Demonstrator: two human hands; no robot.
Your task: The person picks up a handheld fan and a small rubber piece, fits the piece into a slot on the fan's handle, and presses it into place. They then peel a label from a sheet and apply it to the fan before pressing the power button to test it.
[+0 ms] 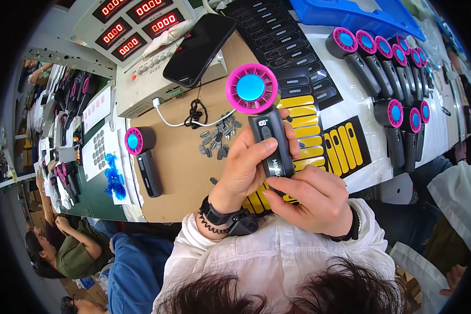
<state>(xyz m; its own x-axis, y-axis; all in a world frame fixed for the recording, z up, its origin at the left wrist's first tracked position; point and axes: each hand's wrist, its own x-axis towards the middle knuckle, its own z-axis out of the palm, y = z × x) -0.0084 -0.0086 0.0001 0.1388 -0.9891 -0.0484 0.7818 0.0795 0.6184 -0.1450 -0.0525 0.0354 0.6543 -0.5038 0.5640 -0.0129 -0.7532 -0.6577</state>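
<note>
A handheld fan (251,87) with a pink grille, blue hub and dark grey handle stands tilted in front of me. Its small display is lit. My left hand (242,162) is wrapped round the handle, with the thumb on the button area. At the handle's lower end, my right hand (319,201) has thumb and forefinger pinched against the front face; whether a thin film lies between them is too small to tell. Another handheld fan (148,174) lies on the brown board to the left. Small grey oval pieces (218,137) are scattered behind my left hand.
A test instrument (136,86) with red digits stands at the back left, a black phone (199,49) on it. Black label sheets (277,34) and yellow-backed strips (306,128) lie beyond the fan. Several fans (363,76) and a blue tray (345,13) occupy the right. People sit at left.
</note>
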